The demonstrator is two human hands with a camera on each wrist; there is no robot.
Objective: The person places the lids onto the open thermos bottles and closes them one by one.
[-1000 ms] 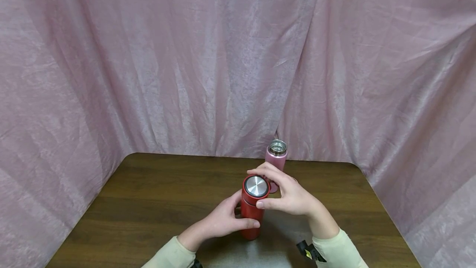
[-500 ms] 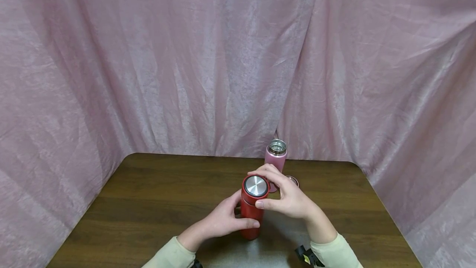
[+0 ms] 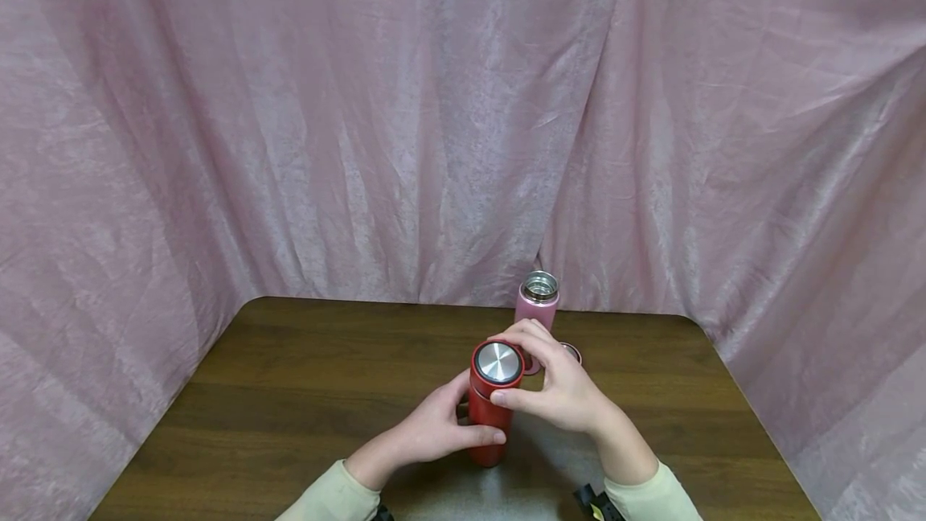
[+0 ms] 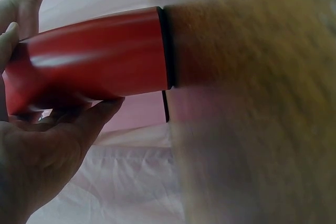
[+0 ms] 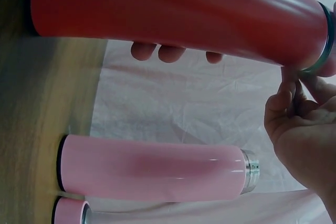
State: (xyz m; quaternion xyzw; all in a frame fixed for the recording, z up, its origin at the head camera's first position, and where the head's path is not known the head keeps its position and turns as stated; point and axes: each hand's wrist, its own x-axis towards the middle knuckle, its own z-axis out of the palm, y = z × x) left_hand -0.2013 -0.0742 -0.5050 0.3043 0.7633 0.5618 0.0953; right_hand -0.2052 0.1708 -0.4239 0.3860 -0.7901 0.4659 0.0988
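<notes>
A red thermos (image 3: 486,432) with a steel-topped red lid (image 3: 497,363) stands upright near the front of the table. My left hand (image 3: 434,426) grips its body from the left, thumb across the near side. From the right, my right hand (image 3: 555,376) holds the lid, thumb on the near rim and fingers round the far side. In the right wrist view, fingertips of the left hand (image 5: 170,53) show past the thermos's edge. Just behind stands a pink thermos (image 3: 537,313), its steel mouth uncovered, partly hidden by the right hand.
A pink lid (image 5: 70,211) lies on the table beside the pink thermos; the right hand partly covers it in the head view. The brown wooden table (image 3: 325,376) has rounded far corners, and a pink curtain (image 3: 434,143) hangs behind it.
My right hand has turned slightly on the red lid, its thumb sliding left along the near rim and its fingers right on the far side. The left hand and thermos have stayed put.
</notes>
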